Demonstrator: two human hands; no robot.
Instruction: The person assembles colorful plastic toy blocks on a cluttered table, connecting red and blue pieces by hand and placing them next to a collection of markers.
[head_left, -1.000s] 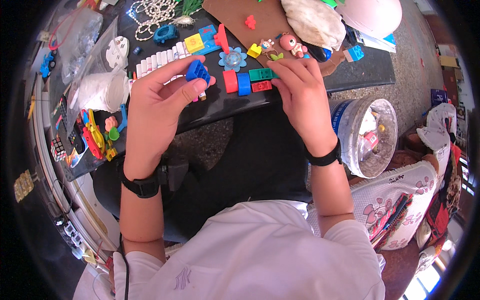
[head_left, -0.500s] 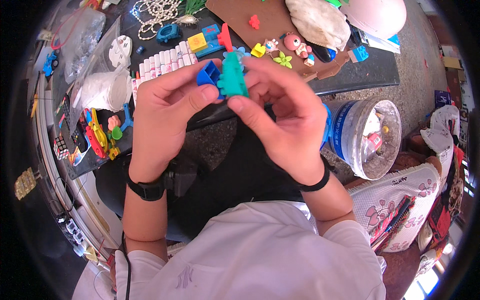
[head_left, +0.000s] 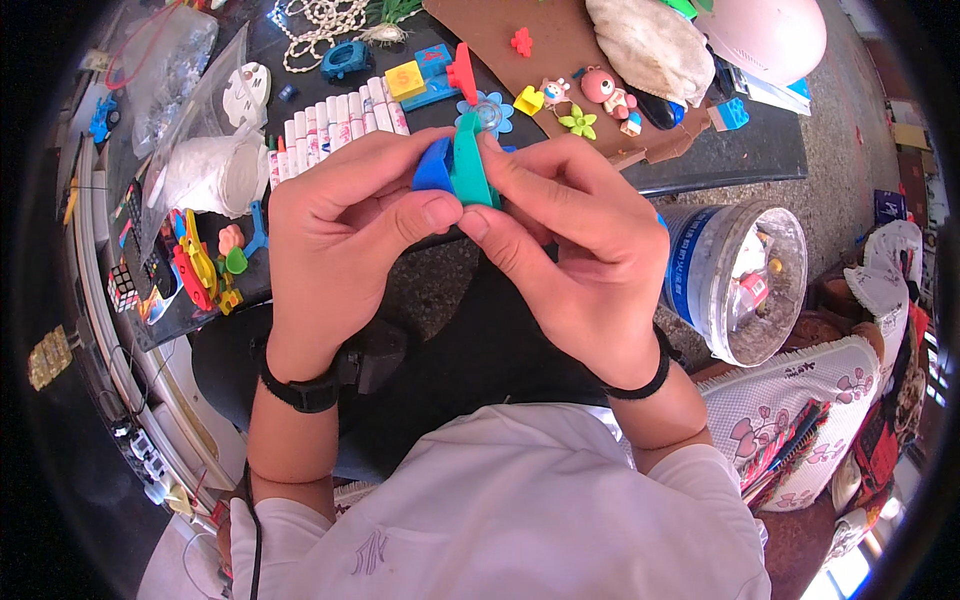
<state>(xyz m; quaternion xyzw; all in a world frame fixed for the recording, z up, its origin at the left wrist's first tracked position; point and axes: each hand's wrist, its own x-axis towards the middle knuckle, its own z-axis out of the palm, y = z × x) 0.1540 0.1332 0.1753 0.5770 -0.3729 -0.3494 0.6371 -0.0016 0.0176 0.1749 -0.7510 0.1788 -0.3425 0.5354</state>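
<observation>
Between thumb and fingers, my left hand (head_left: 350,225) pinches a blue toy building block (head_left: 433,166). My right hand (head_left: 585,225) grips a green toy building block (head_left: 470,165), thumb below and fingers behind its right edge. The two blocks sit against each other, side by side, above the near edge of the table; whether they are locked together cannot be made out. Both hands are closed, and the fingertips hide the blocks' lower and back parts. Just beyond them lie a light-blue flower piece (head_left: 487,114) and a red piece (head_left: 461,74) by yellow and blue blocks (head_left: 406,80).
A row of white markers (head_left: 335,122) lies behind my left hand. Small toys, including a pink bear (head_left: 602,90), rest on brown cardboard (head_left: 500,30). Colourful plastic toys (head_left: 195,262) lie at the table's left. A bucket (head_left: 690,260) holding rubbish stands right of my right hand.
The blue and green blocks have come closer and now press together, the gap with the studs no longer visible. My right fingers have closed in around the green block.
</observation>
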